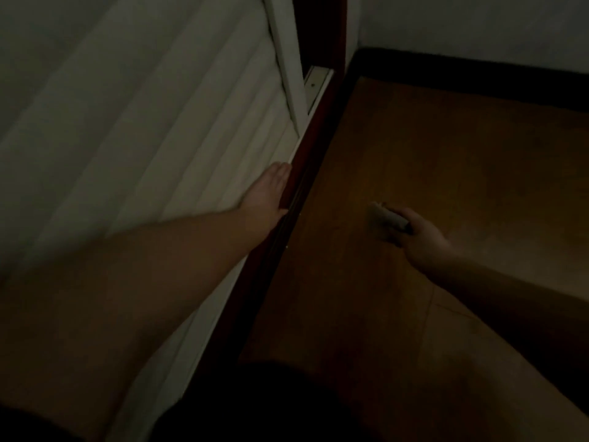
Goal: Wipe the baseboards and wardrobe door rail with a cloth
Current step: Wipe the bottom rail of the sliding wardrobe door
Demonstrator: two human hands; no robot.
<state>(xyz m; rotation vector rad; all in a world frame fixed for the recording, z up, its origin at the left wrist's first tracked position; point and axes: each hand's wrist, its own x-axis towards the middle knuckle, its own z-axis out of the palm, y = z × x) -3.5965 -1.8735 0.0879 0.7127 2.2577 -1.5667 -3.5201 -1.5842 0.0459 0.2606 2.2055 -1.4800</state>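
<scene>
The room is dim. My left hand (266, 194) lies flat with straight fingers against the bottom of the white ribbed wardrobe door (153, 116), at the edge of the dark red-brown rail (306, 161). My right hand (420, 236) hovers over the wooden floor and grips a pale folded cloth (387, 216). A short pale metal track (315, 82) shows at the far end of the rail. A dark baseboard (478, 71) runs along the far wall.
A brown wooden floor (446, 148) fills the right side. A white door frame edge (288, 59) slants down to the rail. The far wall (478, 20) is pale. My legs and dark shorts (255, 406) are at the bottom.
</scene>
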